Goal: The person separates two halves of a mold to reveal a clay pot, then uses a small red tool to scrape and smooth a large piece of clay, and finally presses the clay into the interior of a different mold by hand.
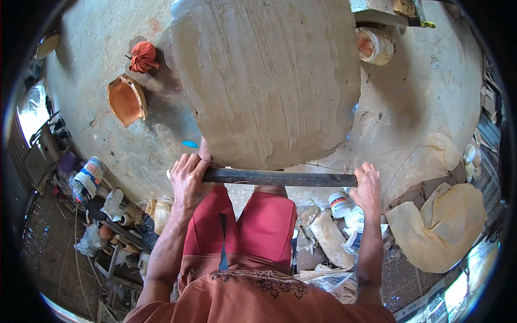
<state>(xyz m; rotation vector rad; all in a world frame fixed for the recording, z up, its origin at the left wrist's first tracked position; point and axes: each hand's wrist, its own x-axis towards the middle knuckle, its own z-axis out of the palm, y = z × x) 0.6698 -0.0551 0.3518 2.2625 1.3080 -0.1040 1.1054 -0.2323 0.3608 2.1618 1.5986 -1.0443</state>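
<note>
- We are gripping a dark bar with both hands, left hand and right hand closed around its ends.
- We are pressing it against the big clay pot near the pot's lower edge.

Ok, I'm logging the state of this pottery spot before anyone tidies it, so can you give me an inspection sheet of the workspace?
Surface: grey, cracked floor, smeared with pale clay.
Job's things: large unfired clay pot with scraped streaks; dark flat bar held level against its lower wall.
Clutter: broken terracotta pot piece, orange cloth bundle, round clay lump, tan cloth sheet, small white tub, plastic bags and bottles at lower left.
Hands: left hand and right hand each closed round one end of the bar.
Cables: nothing seen.
Surroundings: red shorts of the person; littered ground on both sides.
</note>
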